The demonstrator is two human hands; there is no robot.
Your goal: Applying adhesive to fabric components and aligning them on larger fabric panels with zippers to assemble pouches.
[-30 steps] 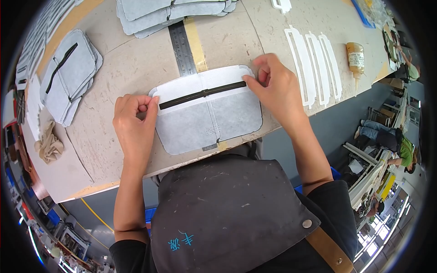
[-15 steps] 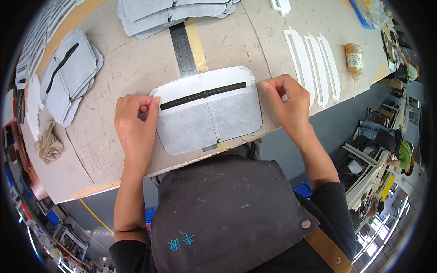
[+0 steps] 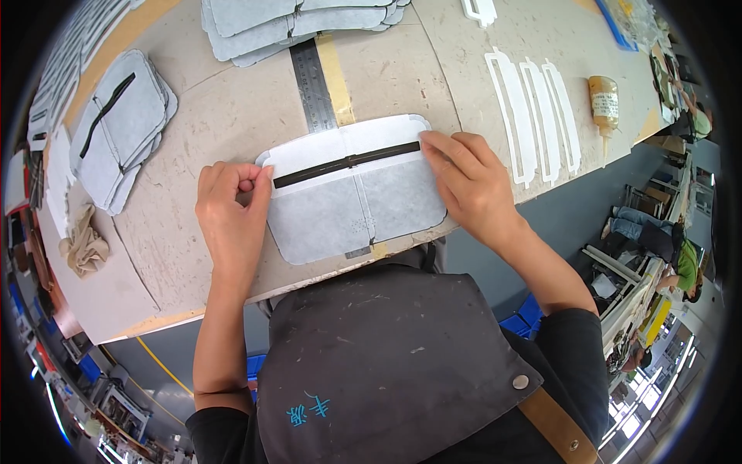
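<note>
My left hand (image 3: 232, 205) pinches the grey panel (image 3: 309, 224); my right hand (image 3: 475, 185), bunched, touches the black strip (image 3: 325, 168) (aligning, probably; next wants even pressing).

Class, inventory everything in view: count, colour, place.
Panel: one, pale grey, between hands
Strip: one, black, across panel
Panel stacks: two, grey, top and left
Frames: at least four, white, right
Ruler: one, grey, beyond panel
Tape: one, yellow, beside ruler
Bottle: one, amber, right
Cloth: one, beige, left
Table: one, beige, beneath
Bins: some, blue, below
People: several, some in green, right
Apron: one, grey, below
Left hand: one, bare, panel's left
Right hand: one, bare, panel's right
</note>
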